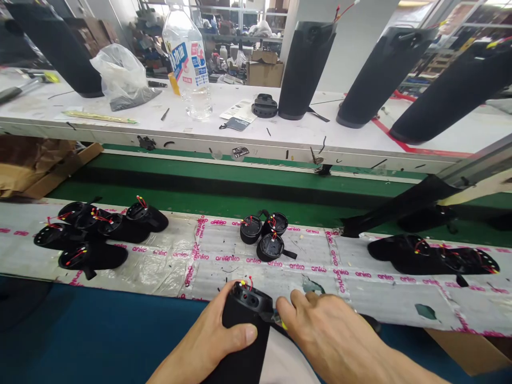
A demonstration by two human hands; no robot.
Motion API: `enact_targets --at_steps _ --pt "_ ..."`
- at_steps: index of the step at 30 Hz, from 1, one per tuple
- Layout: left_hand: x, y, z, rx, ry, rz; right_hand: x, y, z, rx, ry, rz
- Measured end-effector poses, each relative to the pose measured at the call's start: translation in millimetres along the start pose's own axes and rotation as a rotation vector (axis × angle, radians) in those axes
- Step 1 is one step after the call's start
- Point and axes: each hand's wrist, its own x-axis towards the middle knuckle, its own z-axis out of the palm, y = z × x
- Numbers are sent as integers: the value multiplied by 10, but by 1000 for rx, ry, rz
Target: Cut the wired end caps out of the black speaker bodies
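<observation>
My left hand (218, 336) is wrapped round a black, cloth-covered speaker housing (246, 346), thumb across its side. The housing stands tilted in front of me, its plastic end with round holes facing up and red and yellow wires (247, 284) sticking out. At the right edge of that end, my right hand (324, 325) is closed round a small tool (280, 319) with a bit of yellow showing. The tool's tip meets the rim beside a black strap; most of its handle is hidden in my fingers.
Several short black housings (94, 256) lie at left on the taped bench (224, 272), with three upright ones (270, 246) mid-bench and more (436, 256) at right. The shelf (240, 128) above bears a plastic bottle (188, 64), a plastic bag (122, 74) and tall black housings (306, 69).
</observation>
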Motion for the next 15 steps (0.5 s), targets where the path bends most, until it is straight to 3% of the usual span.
enact_targets --at_steps 7,12,15 --pt "21 -48 -56 -59 -51 -34 38 89 -30 41 104 -118" --pt "45 -39 -25 -269 -89 -69 143 182 -38 121 88 -145" --pt "41 -18 -2 -395 -112 -100 153 251 24 192 166 -122"
